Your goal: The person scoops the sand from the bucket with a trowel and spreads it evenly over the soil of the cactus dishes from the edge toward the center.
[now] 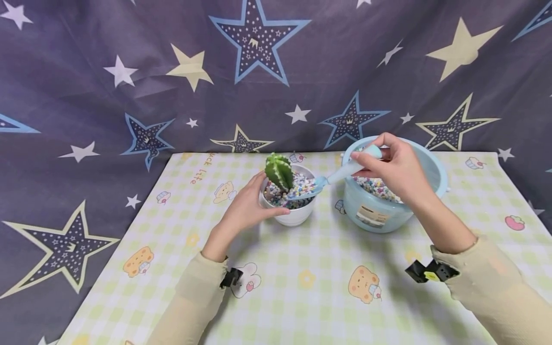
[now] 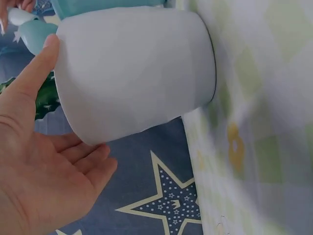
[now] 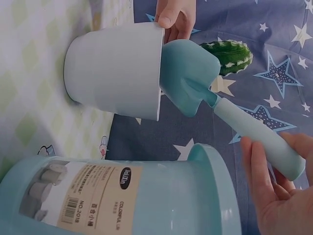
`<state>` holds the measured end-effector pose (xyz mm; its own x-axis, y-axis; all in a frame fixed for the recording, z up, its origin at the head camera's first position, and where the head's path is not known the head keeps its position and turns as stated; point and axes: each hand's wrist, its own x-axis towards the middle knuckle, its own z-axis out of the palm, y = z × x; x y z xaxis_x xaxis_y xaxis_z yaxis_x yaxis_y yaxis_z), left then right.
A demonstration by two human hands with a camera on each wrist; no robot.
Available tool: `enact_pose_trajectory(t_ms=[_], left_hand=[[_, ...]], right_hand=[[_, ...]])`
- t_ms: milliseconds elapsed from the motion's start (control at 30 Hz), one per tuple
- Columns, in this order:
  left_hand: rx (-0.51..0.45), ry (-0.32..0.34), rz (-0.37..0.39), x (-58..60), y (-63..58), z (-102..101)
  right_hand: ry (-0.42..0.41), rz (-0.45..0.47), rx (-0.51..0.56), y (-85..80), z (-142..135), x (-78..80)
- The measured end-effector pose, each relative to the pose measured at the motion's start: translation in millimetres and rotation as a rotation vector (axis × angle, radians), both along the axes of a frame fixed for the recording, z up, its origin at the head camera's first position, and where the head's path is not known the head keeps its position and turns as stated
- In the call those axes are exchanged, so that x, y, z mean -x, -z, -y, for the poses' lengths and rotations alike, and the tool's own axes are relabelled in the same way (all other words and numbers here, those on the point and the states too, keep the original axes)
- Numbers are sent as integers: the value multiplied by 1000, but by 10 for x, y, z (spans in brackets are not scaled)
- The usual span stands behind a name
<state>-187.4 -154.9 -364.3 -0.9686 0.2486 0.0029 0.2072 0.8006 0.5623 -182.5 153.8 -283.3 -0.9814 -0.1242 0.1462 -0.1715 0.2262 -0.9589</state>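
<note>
My right hand (image 1: 402,167) grips the handle of a light blue hand trowel (image 1: 345,171). Its blade, loaded with small multicoloured pellets, tips over the rim of a white flower pot (image 1: 295,218). A green ribbed cactus (image 1: 279,171) stands in that pot, with pellets (image 1: 297,203) around its base. Around the pot's left side curves my left hand (image 1: 247,203), its thumb at the front of the rim and its fingers behind. In the right wrist view the trowel blade (image 3: 188,73) shows its underside at the pot's mouth.
Right of the pot, below my right forearm, stands a light blue bucket (image 1: 375,218) with a label, holding more pellets (image 1: 375,188). A green checked cloth (image 1: 310,306) covers the table. Behind it hangs a dark curtain (image 1: 302,67) with stars.
</note>
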Motion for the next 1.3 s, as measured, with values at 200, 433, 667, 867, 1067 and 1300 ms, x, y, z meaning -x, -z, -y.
enact_pose_trajectory(t_ms=[200, 433, 667, 867, 1067, 1300], left_hand=[[-9, -31, -26, -25, 23, -23], [46, -62, -66, -86, 37, -72], [58, -93, -123, -128, 66, -124], [70, -67, -99, -135, 50, -99], [57, 13, -71, -67, 34, -16], [63, 12, -80, -29, 55, -20]], right_hand=[[1, -11, -6, 6, 10, -11], [-5, -12, 2, 17, 17, -16], [-8, -14, 1, 11, 36, -15], [-17, -17, 12, 8, 60, -12], [-5, -12, 25, 23, 86, 8], [25, -7, 16, 49, 124, 32]])
